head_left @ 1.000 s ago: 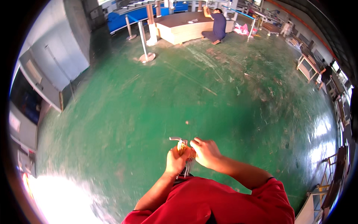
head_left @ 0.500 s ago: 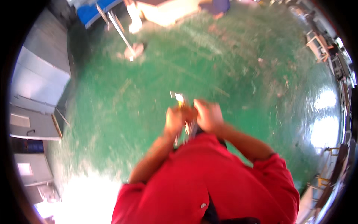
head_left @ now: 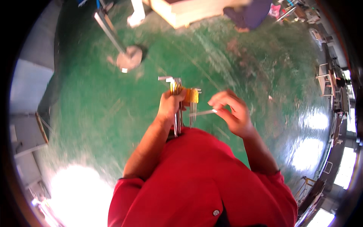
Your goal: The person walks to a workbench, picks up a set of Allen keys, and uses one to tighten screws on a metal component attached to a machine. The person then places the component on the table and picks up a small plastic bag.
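In front of my red shirt, my left hand (head_left: 170, 106) is closed around a set of hex keys (head_left: 194, 95) with a yellow-orange holder. Several long metal shafts hang down from it, and short bent ends stick out at its top. Over to the right, my right hand (head_left: 234, 113) pinches one end of a thin metal rod (head_left: 203, 112) between thumb and finger. Its other end reaches left to the hanging shafts; whether it touches them I cannot tell.
A metal post on a round base (head_left: 129, 58) stands on the green floor (head_left: 113, 109) at the far left. A pale wooden box (head_left: 189, 15) is at the top, beside a person in dark clothing (head_left: 251, 15). Grey cabinets (head_left: 34, 83) line the left, benches and frames (head_left: 326, 80) the right.
My hands were together and have moved apart, the right one going right with the thin rod. The hex key set now shows clearly in my left hand. The view has shifted slightly.
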Motion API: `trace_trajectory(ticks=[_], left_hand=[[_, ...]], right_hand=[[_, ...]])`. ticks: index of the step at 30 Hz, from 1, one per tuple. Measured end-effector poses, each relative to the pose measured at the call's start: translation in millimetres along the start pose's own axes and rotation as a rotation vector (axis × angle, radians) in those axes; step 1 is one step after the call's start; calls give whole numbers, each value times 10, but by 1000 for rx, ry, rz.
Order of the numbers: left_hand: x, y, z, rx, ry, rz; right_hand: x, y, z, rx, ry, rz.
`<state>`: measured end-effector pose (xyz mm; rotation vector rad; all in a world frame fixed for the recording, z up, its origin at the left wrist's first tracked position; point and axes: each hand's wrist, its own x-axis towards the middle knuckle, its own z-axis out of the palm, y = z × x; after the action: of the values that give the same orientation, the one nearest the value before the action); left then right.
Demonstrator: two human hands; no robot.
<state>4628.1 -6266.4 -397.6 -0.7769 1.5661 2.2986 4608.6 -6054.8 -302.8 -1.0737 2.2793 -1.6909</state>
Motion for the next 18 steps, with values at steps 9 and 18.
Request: trace_trajectory(ticks=[9, 18], left_hand=[[4077, 2067, 142, -231, -11, -141], [8584, 3110, 190, -211, 369, -162]], right_hand=[[2550, 1858, -1661, 1086, 770, 274], [5254, 4866, -2493, 833, 694, 1010]])
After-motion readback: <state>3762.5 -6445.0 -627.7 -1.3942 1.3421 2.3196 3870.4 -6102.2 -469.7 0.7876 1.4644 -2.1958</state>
